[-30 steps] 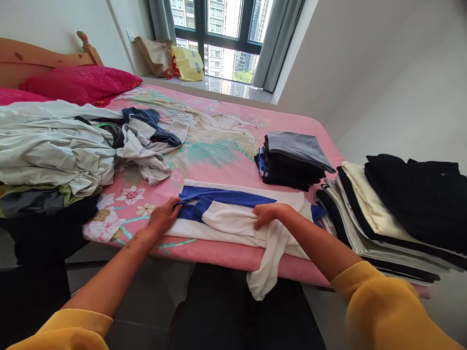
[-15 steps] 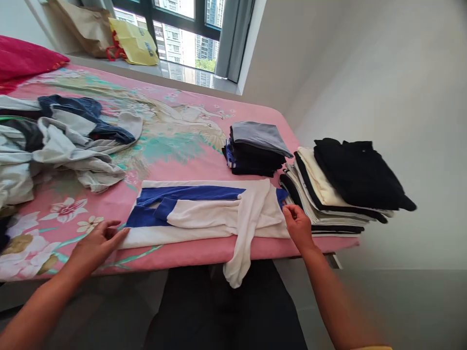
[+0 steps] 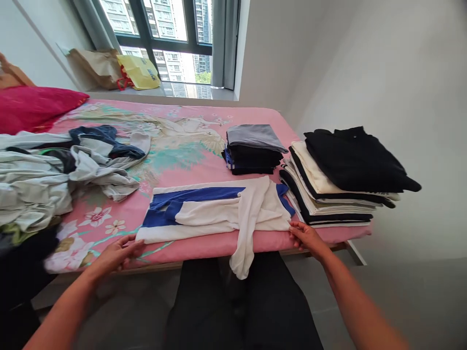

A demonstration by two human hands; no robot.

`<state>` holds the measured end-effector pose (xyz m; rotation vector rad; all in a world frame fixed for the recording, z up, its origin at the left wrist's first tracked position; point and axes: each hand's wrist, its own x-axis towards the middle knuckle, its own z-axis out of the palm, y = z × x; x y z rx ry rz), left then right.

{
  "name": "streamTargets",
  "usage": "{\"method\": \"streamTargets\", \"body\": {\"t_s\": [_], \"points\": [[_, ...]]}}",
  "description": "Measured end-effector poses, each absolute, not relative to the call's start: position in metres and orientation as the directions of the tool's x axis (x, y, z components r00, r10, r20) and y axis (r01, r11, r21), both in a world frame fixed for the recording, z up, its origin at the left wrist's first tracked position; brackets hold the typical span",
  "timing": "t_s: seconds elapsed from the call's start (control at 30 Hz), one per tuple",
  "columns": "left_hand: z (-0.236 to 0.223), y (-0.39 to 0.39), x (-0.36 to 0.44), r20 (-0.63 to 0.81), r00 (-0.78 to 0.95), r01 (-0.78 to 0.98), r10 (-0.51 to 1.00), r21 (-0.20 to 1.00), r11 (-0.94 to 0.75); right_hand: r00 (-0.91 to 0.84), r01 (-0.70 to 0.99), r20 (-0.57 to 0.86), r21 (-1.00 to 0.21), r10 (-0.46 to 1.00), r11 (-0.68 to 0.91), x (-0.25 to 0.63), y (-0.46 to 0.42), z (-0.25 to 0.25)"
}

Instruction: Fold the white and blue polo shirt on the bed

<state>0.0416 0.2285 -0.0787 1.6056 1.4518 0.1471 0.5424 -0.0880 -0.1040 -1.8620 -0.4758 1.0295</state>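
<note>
A white and blue long-sleeved shirt (image 3: 211,214) lies lengthwise along the near edge of the bed, its sides turned inward. Its blue neckline points right, and one white sleeve crosses the body and hangs over the bed's edge. At the hem's near corner, my left hand (image 3: 118,253) has thumb and fingers closed on the cloth. My right hand (image 3: 308,238) pinches the shirt's near edge by the neckline end. The fingertips partly hide both gripped spots.
A tall stack of folded clothes (image 3: 328,206) stands right, topped by a black garment. Behind the shirt sits a smaller folded pile (image 3: 255,146), grey on top. Crumpled clothes (image 3: 87,170) fill the left, near a red pillow (image 3: 40,107). Bags (image 3: 140,72) rest on the windowsill.
My right hand has moved from beside the neckline down to the shirt's near corner. My left hand stays at the hem corner. The view has tilted upward and shifted left.
</note>
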Motion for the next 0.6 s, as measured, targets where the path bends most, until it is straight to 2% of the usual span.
{"method": "streamTargets", "body": {"t_s": [0.1,0.33,0.43,0.6], "points": [[-0.073,0.217,0.042,-0.573,0.336,0.636,0.747,0.723,0.268,0.529,-0.083,-0.533,-0.807,0.66,-0.585,0.546,-0.088,-0.109],[-0.076,0.21,0.052,-0.617,0.324,0.413,0.717,0.774,0.48,0.432,-0.168,-0.607,-0.781,0.667,-0.601,0.548,-0.082,-0.113],[-0.076,0.21,0.061,-0.596,0.261,0.375,0.759,0.788,0.489,0.525,-0.141,-0.564,-0.796,0.638,-0.588,0.546,-0.073,-0.115],[-0.075,0.209,0.066,-0.542,0.192,0.447,0.818,0.79,0.419,0.645,-0.112,-0.506,-0.804,0.572,-0.584,0.541,-0.065,-0.116]]}}
